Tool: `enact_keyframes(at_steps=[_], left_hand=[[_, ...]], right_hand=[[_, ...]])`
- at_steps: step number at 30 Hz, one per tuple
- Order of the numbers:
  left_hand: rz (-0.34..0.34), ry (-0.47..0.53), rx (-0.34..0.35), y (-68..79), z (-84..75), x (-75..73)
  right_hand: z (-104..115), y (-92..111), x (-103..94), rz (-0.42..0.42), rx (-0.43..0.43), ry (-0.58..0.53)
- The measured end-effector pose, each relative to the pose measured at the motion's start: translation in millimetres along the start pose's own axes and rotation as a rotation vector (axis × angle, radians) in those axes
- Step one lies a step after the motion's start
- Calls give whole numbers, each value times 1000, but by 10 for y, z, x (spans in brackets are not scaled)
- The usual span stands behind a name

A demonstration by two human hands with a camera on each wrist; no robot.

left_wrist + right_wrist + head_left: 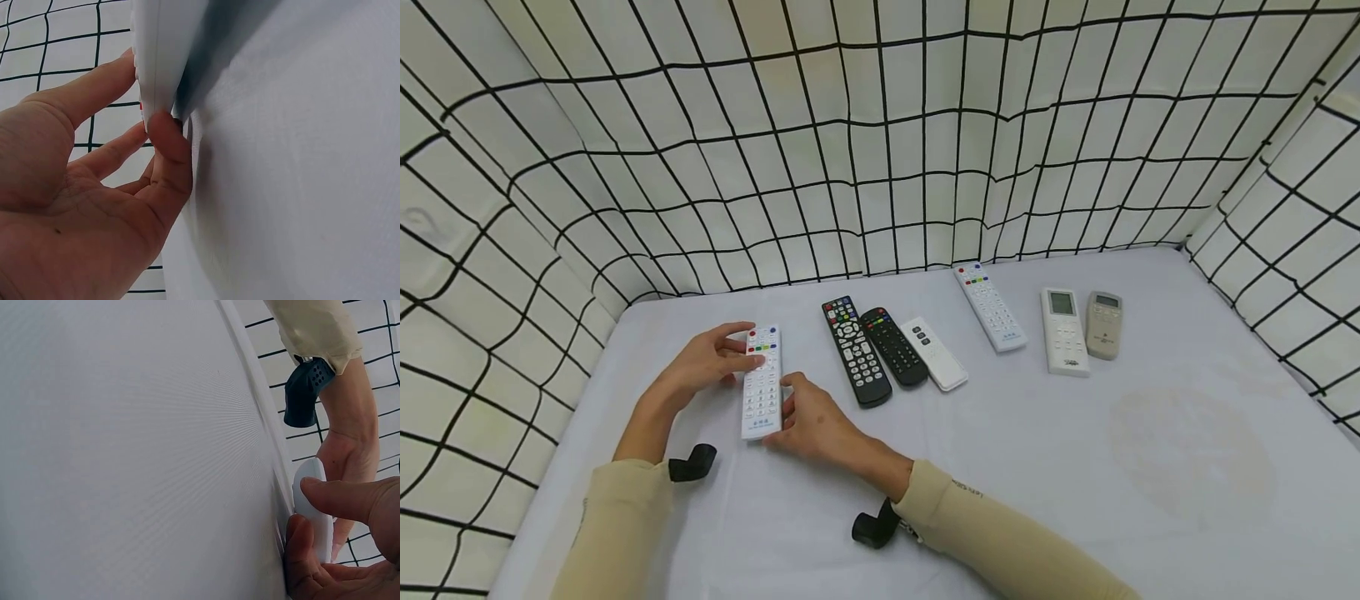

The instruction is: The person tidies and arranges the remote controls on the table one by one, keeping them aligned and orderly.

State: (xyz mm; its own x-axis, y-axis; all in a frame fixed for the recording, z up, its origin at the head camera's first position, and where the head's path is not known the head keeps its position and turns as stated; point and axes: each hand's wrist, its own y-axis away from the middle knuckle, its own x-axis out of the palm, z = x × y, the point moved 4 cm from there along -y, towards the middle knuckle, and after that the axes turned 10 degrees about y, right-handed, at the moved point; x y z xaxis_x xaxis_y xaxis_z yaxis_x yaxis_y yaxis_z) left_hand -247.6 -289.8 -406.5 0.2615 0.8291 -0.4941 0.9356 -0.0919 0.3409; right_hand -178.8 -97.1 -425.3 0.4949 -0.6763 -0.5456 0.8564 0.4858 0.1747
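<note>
A white remote control with colored buttons at its far end is held between both hands at the left of the table. My left hand grips its left side, thumb across the button face. In the left wrist view, fingers of the left hand curl to the back of the white remote, which is lifted off the cloth at that side. My right hand pinches the near right corner. The right wrist view shows the right thumb against the remote's end and fingers beneath.
Right of the hands lie a long black remote, a smaller black remote and a slim white remote. Farther right are another white remote, a white remote with a screen and a beige one. Black netting surrounds the white-covered table.
</note>
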Motion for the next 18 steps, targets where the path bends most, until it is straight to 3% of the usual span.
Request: enact_keyframes(at_steps=[18], left_hand=[[23, 41, 25, -77, 95, -31]], right_hand=[[2, -65, 37, 9, 24, 17]])
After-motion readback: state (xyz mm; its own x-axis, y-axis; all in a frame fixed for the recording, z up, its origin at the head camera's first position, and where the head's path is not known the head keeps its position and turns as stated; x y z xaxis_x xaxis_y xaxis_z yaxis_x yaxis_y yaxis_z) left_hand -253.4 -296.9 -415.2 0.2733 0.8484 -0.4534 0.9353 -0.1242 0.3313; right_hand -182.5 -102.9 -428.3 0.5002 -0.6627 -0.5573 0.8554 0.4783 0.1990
